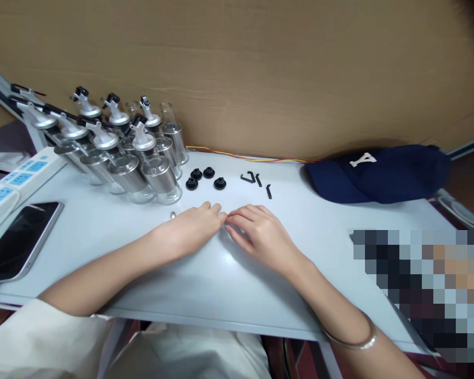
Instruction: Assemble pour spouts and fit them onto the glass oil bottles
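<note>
Round black plugs (220, 183) and slim bent clips (269, 191) lie on the smooth tabletop (205, 295), beyond both hands. The left hand's (195, 226) fingers curl downward; the right hand's (266, 231) are half bent, thumb apart; any grasp cannot be told. Metal-sleeved glass bottles (158, 173) stand left; a navy cap (403, 176) bears a white "Y".

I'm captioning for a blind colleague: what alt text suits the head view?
A person's left hand and right hand are close together over a table. Beyond them lie four round parts and thin pieces, all black; spouted bottles stand left, a navy cap right.
</note>
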A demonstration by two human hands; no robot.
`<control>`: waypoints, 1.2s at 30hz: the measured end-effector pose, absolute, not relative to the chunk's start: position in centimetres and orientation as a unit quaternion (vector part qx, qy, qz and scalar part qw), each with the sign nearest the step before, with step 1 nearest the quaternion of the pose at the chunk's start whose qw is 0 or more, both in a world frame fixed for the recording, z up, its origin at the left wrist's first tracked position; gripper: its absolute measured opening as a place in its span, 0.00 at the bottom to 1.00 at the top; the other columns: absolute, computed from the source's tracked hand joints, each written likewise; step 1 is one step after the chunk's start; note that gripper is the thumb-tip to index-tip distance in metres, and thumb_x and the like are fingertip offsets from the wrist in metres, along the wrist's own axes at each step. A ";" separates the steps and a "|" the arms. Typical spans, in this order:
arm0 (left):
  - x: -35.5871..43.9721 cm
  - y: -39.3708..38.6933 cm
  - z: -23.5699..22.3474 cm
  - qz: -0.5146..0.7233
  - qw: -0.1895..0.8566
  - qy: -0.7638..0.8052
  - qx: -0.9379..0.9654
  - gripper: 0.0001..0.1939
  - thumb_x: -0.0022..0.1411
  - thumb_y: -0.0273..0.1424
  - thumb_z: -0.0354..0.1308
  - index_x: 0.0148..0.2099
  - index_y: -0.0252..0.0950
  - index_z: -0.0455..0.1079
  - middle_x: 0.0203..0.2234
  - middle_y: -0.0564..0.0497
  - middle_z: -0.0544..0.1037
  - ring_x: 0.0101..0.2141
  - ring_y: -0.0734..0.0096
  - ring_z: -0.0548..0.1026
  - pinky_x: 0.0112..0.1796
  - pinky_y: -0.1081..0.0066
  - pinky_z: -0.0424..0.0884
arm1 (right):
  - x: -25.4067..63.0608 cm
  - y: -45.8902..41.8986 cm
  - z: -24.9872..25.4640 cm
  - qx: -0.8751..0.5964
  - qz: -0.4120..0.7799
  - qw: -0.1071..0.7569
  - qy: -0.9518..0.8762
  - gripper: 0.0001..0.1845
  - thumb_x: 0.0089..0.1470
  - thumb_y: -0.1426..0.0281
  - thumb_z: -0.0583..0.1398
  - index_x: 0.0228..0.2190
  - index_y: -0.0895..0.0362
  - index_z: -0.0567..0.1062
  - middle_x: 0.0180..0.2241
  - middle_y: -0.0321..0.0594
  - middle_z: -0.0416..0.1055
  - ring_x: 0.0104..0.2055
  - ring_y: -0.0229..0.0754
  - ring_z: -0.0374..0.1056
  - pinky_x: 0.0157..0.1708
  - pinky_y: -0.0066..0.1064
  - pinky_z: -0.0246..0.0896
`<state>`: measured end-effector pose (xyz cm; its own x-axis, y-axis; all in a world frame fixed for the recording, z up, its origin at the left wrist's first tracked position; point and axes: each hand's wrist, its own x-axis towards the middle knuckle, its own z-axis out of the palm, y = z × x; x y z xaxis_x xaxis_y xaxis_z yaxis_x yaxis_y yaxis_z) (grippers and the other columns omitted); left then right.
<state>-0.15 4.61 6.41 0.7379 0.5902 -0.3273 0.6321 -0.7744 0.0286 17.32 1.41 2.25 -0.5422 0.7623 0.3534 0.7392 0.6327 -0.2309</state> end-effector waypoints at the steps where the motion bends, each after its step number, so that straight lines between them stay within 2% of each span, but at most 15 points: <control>1: -0.1 4.7 6.4 -0.145 0.069 0.330 0.930 0.16 0.61 0.15 0.42 0.46 0.28 0.66 0.43 0.40 0.71 0.42 0.59 0.71 0.37 0.66 0.69 | 17.3 1.4 2.3 -0.428 0.027 0.216 -0.877 0.13 0.61 0.70 0.51 0.36 0.59 0.76 0.35 0.44 0.76 0.37 0.45 0.69 0.39 0.36 0.60; 6: -0.1 5.3 5.8 -0.120 0.067 0.327 0.935 0.14 0.62 0.16 0.41 0.42 0.28 0.68 0.39 0.40 0.71 0.40 0.59 0.70 0.38 0.65 0.67 | 17.5 1.4 2.4 -0.426 0.020 0.233 -0.874 0.12 0.60 0.71 0.53 0.36 0.60 0.76 0.35 0.45 0.76 0.37 0.45 0.69 0.38 0.36 0.59; 14: -0.2 5.6 6.2 -0.075 0.114 0.330 0.934 0.16 0.59 0.15 0.39 0.42 0.31 0.64 0.37 0.45 0.69 0.30 0.69 0.69 0.31 0.71 0.64 | 17.8 1.6 2.5 -0.434 0.004 0.261 -0.863 0.11 0.61 0.70 0.52 0.35 0.58 0.74 0.34 0.43 0.76 0.36 0.44 0.69 0.36 0.35 0.59; 17: 0.4 5.7 5.3 -0.032 0.194 0.330 0.923 0.13 0.59 0.18 0.40 0.42 0.31 0.63 0.37 0.45 0.68 0.30 0.68 0.69 0.31 0.69 0.64 | 18.1 1.7 2.7 -0.452 -0.008 0.274 -0.849 0.10 0.61 0.70 0.52 0.32 0.58 0.72 0.31 0.43 0.74 0.34 0.44 0.68 0.34 0.34 0.59; 21: 1.9 5.0 2.9 0.142 0.377 0.344 0.848 0.08 0.65 0.29 0.41 0.41 0.35 0.60 0.35 0.47 0.69 0.33 0.66 0.69 0.37 0.66 0.65 | 18.4 1.8 3.0 -0.487 0.010 0.294 -0.822 0.10 0.61 0.71 0.51 0.29 0.57 0.69 0.28 0.41 0.69 0.28 0.40 0.64 0.29 0.30 0.59; 26: 3.7 3.0 1.0 0.272 0.546 0.384 0.693 0.07 0.65 0.32 0.44 0.36 0.37 0.60 0.29 0.52 0.68 0.33 0.69 0.67 0.36 0.69 0.64 | 18.6 1.9 3.0 -0.511 0.052 0.296 -0.805 0.10 0.61 0.70 0.51 0.27 0.56 0.66 0.25 0.37 0.67 0.24 0.37 0.61 0.25 0.28 0.56; 28: 4.0 2.4 0.7 0.303 0.594 0.378 0.642 0.06 0.65 0.33 0.46 0.36 0.37 0.60 0.28 0.54 0.67 0.32 0.72 0.66 0.34 0.72 0.64 | 18.5 1.9 2.9 -0.515 0.059 0.293 -0.803 0.11 0.61 0.69 0.51 0.26 0.55 0.65 0.24 0.37 0.66 0.24 0.37 0.61 0.25 0.28 0.55; 31: 4.1 2.0 0.3 0.339 0.652 0.375 0.566 0.08 0.64 0.35 0.47 0.36 0.37 0.60 0.25 0.56 0.62 0.25 0.77 0.61 0.28 0.75 0.60 | 18.4 1.8 3.0 -0.513 0.067 0.292 -0.805 0.11 0.61 0.68 0.52 0.27 0.56 0.66 0.25 0.37 0.67 0.24 0.37 0.61 0.25 0.28 0.56; 36: 3.9 2.4 -0.4 0.428 0.711 0.330 0.449 0.11 0.64 0.35 0.45 0.32 0.36 0.59 0.24 0.57 0.62 0.22 0.80 0.61 0.25 0.77 0.58 | 18.3 1.7 3.2 -0.465 0.133 0.306 -0.820 0.09 0.62 0.73 0.50 0.36 0.58 0.69 0.30 0.40 0.69 0.31 0.39 0.66 0.33 0.30 0.61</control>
<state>3.90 2.44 -0.42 0.4149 0.9059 -0.0848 -0.3127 0.2295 0.9217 18.30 1.75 3.18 -0.3807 0.8441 0.3776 0.6815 0.5321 -0.5024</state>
